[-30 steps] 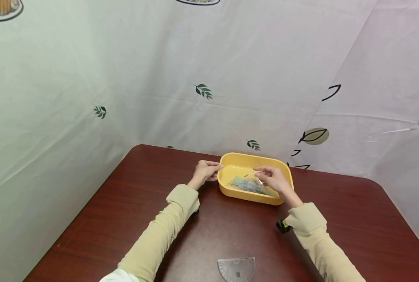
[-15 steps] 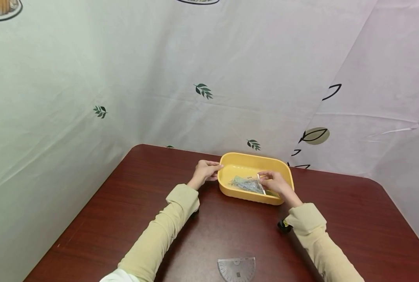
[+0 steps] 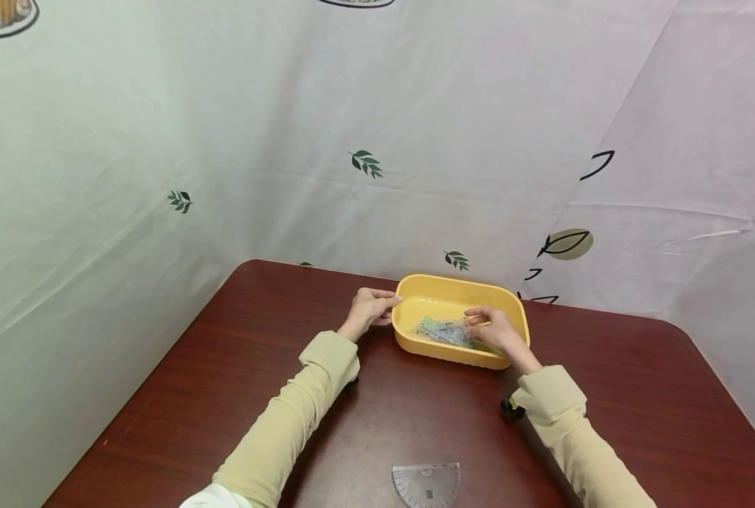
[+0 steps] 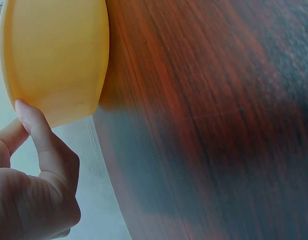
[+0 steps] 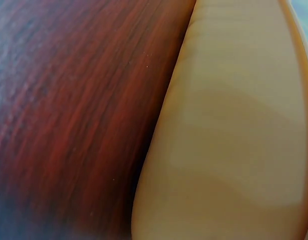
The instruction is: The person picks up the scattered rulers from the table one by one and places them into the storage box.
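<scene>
A yellow plastic basin stands at the far side of the table. My left hand pinches its left rim; in the left wrist view the thumb bears on the edge. Inside lie several overlapping clear and greenish plastic pieces, some with printed marks like rulers. My right hand reaches over the right part of the basin, fingers bent at a clear plastic piece that they seem to pinch; its exact shape is hard to make out. The right wrist view shows just the basin's outer wall, with the hand out of sight.
A clear protractor lies on the dark red wooden table near the front. Behind the table hangs a pale sheet printed with leaves, close to the basin's back rim.
My right hand has drawn slightly right and down within the basin. The clear piece at its fingers has turned, its bright edge no longer showing. The left hand keeps its place.
</scene>
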`<state>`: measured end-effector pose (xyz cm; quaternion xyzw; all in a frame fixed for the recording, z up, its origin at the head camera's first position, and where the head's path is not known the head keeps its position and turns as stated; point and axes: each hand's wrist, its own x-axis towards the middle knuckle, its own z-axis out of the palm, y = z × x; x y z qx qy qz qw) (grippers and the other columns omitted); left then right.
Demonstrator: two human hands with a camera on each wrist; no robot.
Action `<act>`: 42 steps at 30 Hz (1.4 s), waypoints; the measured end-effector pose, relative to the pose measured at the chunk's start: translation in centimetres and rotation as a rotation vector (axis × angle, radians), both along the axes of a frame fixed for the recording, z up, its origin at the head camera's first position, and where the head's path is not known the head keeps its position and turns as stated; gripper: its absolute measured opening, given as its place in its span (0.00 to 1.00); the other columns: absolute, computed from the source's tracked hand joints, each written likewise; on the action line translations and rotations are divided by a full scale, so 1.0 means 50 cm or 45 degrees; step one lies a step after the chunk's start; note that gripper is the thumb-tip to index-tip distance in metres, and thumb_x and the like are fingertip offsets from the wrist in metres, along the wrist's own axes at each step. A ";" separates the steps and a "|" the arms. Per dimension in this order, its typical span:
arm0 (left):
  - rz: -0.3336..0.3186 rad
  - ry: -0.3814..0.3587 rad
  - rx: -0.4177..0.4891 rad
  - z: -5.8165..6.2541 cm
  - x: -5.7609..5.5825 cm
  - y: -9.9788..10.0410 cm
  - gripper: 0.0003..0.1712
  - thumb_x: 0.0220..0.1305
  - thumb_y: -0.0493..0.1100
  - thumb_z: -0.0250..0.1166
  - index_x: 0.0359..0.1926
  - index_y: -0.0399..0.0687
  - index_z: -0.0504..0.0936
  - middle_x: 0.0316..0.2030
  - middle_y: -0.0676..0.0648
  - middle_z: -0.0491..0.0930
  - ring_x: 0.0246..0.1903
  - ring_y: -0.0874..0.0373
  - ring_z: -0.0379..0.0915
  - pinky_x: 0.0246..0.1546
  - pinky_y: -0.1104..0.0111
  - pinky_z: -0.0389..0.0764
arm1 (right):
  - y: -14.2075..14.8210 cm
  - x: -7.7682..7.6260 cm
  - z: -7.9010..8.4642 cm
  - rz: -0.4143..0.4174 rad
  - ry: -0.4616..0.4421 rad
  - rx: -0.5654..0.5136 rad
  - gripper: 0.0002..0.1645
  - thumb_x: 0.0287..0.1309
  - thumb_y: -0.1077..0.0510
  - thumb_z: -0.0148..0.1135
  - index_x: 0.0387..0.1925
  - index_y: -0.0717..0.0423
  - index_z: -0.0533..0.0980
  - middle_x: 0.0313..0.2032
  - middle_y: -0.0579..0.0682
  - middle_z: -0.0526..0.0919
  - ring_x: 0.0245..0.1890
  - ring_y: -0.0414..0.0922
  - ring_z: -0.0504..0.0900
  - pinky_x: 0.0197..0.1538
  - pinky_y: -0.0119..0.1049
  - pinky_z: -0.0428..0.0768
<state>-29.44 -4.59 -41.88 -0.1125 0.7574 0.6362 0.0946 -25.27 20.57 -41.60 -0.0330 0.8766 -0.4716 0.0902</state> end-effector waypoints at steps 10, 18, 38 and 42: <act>0.005 -0.010 0.005 0.002 0.000 0.001 0.16 0.58 0.43 0.71 0.45 0.38 0.84 0.19 0.50 0.77 0.11 0.66 0.70 0.13 0.79 0.78 | -0.003 -0.003 0.000 -0.022 0.009 -0.013 0.24 0.58 0.70 0.55 0.57 0.73 0.70 0.49 0.70 0.76 0.42 0.51 0.80 0.41 0.33 0.85; -0.002 0.002 0.013 0.001 -0.002 0.001 0.16 0.58 0.42 0.70 0.46 0.38 0.84 0.19 0.51 0.77 0.11 0.67 0.70 0.13 0.79 0.78 | -0.017 0.011 0.022 -0.033 0.234 0.118 0.20 0.59 0.67 0.61 0.53 0.71 0.74 0.44 0.68 0.80 0.38 0.56 0.83 0.35 0.34 0.85; -0.001 0.019 0.006 -0.002 0.002 0.000 0.17 0.58 0.42 0.70 0.46 0.38 0.84 0.23 0.48 0.80 0.12 0.66 0.70 0.13 0.79 0.78 | -0.073 0.105 0.058 0.091 0.483 0.162 0.13 0.51 0.67 0.69 0.40 0.65 0.78 0.38 0.60 0.83 0.32 0.46 0.81 0.36 0.32 0.83; 0.003 0.016 0.001 -0.001 0.002 0.000 0.17 0.58 0.42 0.70 0.46 0.38 0.84 0.24 0.47 0.81 0.12 0.67 0.70 0.13 0.79 0.78 | -0.086 0.139 0.057 0.137 0.511 0.196 0.14 0.49 0.66 0.72 0.38 0.62 0.78 0.36 0.56 0.83 0.31 0.42 0.79 0.36 0.30 0.82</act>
